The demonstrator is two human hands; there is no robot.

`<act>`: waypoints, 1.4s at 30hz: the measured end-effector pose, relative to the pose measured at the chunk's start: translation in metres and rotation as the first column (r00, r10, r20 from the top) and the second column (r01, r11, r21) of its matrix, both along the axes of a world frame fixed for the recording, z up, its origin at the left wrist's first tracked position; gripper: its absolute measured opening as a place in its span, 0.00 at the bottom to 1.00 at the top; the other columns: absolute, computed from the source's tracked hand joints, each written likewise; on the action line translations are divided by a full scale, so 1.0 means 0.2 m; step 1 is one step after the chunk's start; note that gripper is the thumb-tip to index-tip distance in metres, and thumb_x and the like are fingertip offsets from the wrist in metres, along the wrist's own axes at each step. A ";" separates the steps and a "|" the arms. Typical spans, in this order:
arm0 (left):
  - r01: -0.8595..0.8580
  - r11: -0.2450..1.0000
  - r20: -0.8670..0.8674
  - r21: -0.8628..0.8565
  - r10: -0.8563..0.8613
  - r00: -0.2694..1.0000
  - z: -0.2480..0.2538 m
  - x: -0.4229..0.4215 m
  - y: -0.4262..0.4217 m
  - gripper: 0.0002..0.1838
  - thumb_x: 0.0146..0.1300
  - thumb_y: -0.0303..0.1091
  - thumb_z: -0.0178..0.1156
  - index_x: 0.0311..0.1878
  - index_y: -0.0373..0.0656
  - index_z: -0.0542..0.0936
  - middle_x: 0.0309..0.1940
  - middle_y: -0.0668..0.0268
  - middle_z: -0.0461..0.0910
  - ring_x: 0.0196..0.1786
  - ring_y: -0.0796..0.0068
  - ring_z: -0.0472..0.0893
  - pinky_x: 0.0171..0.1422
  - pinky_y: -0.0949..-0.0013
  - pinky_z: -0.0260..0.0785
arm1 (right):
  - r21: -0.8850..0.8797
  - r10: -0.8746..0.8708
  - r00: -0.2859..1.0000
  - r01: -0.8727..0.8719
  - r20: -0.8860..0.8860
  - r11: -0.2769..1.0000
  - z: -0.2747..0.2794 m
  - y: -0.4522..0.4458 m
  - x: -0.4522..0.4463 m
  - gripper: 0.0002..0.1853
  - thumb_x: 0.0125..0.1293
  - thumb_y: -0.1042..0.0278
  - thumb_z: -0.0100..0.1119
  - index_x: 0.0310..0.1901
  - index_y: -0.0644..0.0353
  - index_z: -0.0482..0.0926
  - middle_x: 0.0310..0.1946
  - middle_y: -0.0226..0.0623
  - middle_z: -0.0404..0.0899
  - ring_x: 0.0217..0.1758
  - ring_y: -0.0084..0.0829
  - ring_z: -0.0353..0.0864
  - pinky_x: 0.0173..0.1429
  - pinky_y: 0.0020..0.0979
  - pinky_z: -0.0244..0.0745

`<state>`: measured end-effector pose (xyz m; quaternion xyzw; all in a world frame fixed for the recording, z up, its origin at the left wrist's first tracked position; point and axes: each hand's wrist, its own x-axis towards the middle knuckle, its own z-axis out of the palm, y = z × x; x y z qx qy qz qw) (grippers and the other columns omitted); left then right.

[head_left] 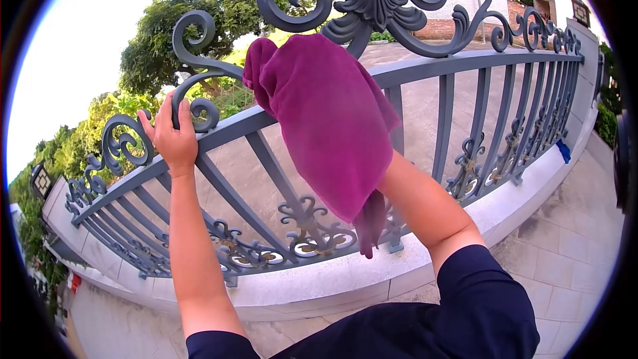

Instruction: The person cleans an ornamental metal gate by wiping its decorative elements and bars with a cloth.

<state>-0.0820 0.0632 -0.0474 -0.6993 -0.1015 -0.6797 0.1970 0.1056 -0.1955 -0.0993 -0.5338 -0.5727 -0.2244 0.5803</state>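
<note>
1. The person's left hand is raised at the left, its thumb and fingers parted around a curled scroll of grey metal on top of a fence, the scroll pinched between them.
2. The right hand is hidden beneath a soft, plum-purple cloth, so whether its fingers are spread or closed cannot be told. The bare right forearm reaches up from the lower right and disappears under the fabric.
3. The purple cloth is at the centre, in front of the fence's grey top rail, with a bunched fold at its upper left and a darker end hanging at the bottom.
4. Above the cloth stands a leafy grey metal ornament with a bronze-coloured band, large scrolls curling out on both sides.
5. Below the rail, slanting grey bars meet small, gold-touched scrollwork near a pale stone ledge.
6. A crumpled dark blue item lies on the ledge at the far right.
7. Navy short sleeves fill the lower edge; pale paving spreads beside the ledge.
8. Beyond the fence are a concrete yard, green trees and a brick wall.
</note>
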 end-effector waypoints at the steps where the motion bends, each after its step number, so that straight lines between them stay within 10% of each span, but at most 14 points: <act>1: -0.001 1.000 -0.007 -0.006 0.001 1.000 0.00 0.00 0.00 0.18 0.78 0.43 0.65 0.63 0.45 0.86 0.41 0.65 0.90 0.48 0.68 0.87 0.92 0.45 0.40 | -0.008 -0.018 1.000 0.018 0.009 1.000 0.08 0.00 0.00 0.22 0.67 0.69 0.75 0.61 0.61 0.82 0.47 0.35 0.87 0.46 0.26 0.87 0.49 0.28 0.82; 7: -0.005 1.000 0.004 0.019 0.005 1.000 0.00 0.00 -0.02 0.18 0.78 0.43 0.65 0.63 0.45 0.86 0.40 0.65 0.90 0.48 0.68 0.87 0.92 0.44 0.40 | 0.307 -0.169 0.936 0.070 0.310 0.949 0.51 -0.11 0.09 0.15 0.69 0.63 0.72 0.55 0.54 0.90 0.44 0.37 0.90 0.48 0.33 0.90 0.55 0.35 0.84; 10: -0.026 1.000 -0.001 0.014 0.026 1.000 -0.01 0.00 0.00 0.18 0.78 0.43 0.65 0.63 0.44 0.86 0.42 0.64 0.90 0.49 0.67 0.87 0.92 0.43 0.40 | 0.547 -0.110 0.984 0.016 0.141 0.837 0.49 0.06 0.21 0.17 0.74 0.68 0.69 0.62 0.55 0.87 0.50 0.40 0.90 0.52 0.36 0.90 0.58 0.32 0.84; 14: 0.001 1.000 -0.011 0.017 -0.001 1.000 0.00 0.00 0.00 0.18 0.78 0.43 0.66 0.64 0.45 0.86 0.43 0.65 0.91 0.49 0.68 0.87 0.92 0.43 0.40 | 0.795 -0.780 0.600 0.379 0.179 0.474 0.48 -0.36 0.28 0.15 0.78 0.73 0.64 0.62 0.66 0.84 0.55 0.41 0.89 0.57 0.33 0.89 0.65 0.33 0.81; 16: 0.017 0.999 -0.005 0.027 -0.016 1.000 0.00 0.00 0.01 0.18 0.77 0.42 0.66 0.64 0.46 0.86 0.44 0.65 0.91 0.49 0.68 0.88 0.92 0.42 0.39 | 0.834 -0.779 0.575 0.281 0.250 0.475 0.37 -0.46 0.39 0.19 0.78 0.73 0.64 0.67 0.63 0.82 0.59 0.42 0.88 0.59 0.35 0.89 0.68 0.33 0.81; 19: -0.012 1.000 -0.012 0.004 0.012 1.000 0.00 0.00 0.02 0.18 0.78 0.42 0.65 0.65 0.45 0.86 0.42 0.65 0.90 0.48 0.67 0.87 0.91 0.43 0.41 | 0.570 -0.218 0.966 0.101 0.140 0.815 0.02 -0.49 0.35 0.17 0.80 0.69 0.63 0.65 0.65 0.82 0.67 0.45 0.84 0.66 0.40 0.86 0.75 0.37 0.75; 22: 0.001 1.000 -0.015 0.023 0.000 1.000 -0.01 -0.01 0.00 0.18 0.79 0.42 0.64 0.65 0.45 0.86 0.42 0.65 0.90 0.48 0.67 0.87 0.92 0.44 0.41 | 0.515 -0.721 0.481 0.504 0.499 0.693 0.01 -0.56 0.32 0.21 0.75 0.68 0.67 0.66 0.64 0.81 0.65 0.48 0.85 0.68 0.47 0.84 0.75 0.38 0.75; 25: 0.000 0.999 -0.021 0.047 0.001 1.000 0.01 -0.01 0.00 0.18 0.79 0.42 0.64 0.65 0.45 0.85 0.43 0.66 0.90 0.49 0.68 0.87 0.92 0.44 0.40 | 0.311 -0.443 0.740 0.322 0.506 0.894 0.14 -0.51 0.48 0.28 0.71 0.66 0.70 0.71 0.62 0.77 0.65 0.47 0.84 0.66 0.48 0.85 0.72 0.40 0.78; 27: -0.002 0.999 -0.037 0.035 0.003 0.999 0.00 -0.02 0.00 0.19 0.79 0.42 0.64 0.66 0.45 0.85 0.43 0.67 0.90 0.50 0.70 0.87 0.91 0.44 0.39 | 0.153 -0.197 0.904 0.148 0.379 0.977 0.20 -0.47 0.63 0.34 0.70 0.66 0.72 0.76 0.59 0.73 0.66 0.42 0.84 0.66 0.43 0.86 0.72 0.44 0.80; 28: 0.004 0.999 -0.040 0.031 -0.002 0.999 0.00 -0.02 -0.01 0.19 0.79 0.41 0.64 0.66 0.45 0.85 0.44 0.67 0.90 0.50 0.70 0.87 0.91 0.44 0.39 | 0.032 0.107 0.993 -0.108 0.043 0.994 0.25 -0.48 0.65 0.35 0.69 0.66 0.73 0.76 0.59 0.73 0.65 0.42 0.85 0.64 0.43 0.87 0.69 0.42 0.83; 30: 0.013 0.999 -0.047 0.032 -0.011 0.999 0.00 -0.02 -0.01 0.19 0.79 0.41 0.64 0.66 0.45 0.85 0.44 0.67 0.90 0.51 0.70 0.87 0.91 0.44 0.38 | 0.002 0.359 0.893 -0.372 -0.272 0.928 0.32 -0.55 0.62 0.32 0.68 0.64 0.74 0.73 0.56 0.78 0.60 0.42 0.87 0.55 0.40 0.92 0.57 0.37 0.89; 33: 0.013 0.999 -0.048 0.042 -0.011 0.999 0.00 -0.02 0.01 0.19 0.79 0.41 0.65 0.67 0.45 0.85 0.46 0.67 0.90 0.52 0.70 0.87 0.92 0.44 0.38 | -0.137 -0.194 0.785 0.333 0.588 0.933 0.65 -0.70 0.35 0.19 0.74 0.66 0.67 0.62 0.64 0.82 0.49 0.50 0.87 0.51 0.46 0.89 0.55 0.43 0.85; 36: 0.013 0.998 -0.050 0.057 -0.011 0.999 0.00 -0.02 0.02 0.20 0.79 0.40 0.64 0.68 0.44 0.84 0.49 0.65 0.90 0.55 0.68 0.87 0.92 0.45 0.37 | -0.519 0.056 0.984 0.039 0.166 0.854 0.70 -0.71 0.32 0.19 0.77 0.68 0.65 0.66 0.63 0.81 0.54 0.44 0.88 0.55 0.37 0.89 0.58 0.36 0.86; 42: -0.022 1.000 -0.063 0.022 0.024 0.998 -0.01 -0.03 0.01 0.20 0.79 0.38 0.64 0.68 0.43 0.84 0.51 0.63 0.91 0.55 0.68 0.87 0.92 0.47 0.38 | -0.212 -0.206 0.677 0.480 0.706 0.851 0.63 -0.47 0.56 0.20 0.76 0.66 0.66 0.66 0.59 0.82 0.56 0.42 0.87 0.58 0.36 0.88 0.63 0.35 0.83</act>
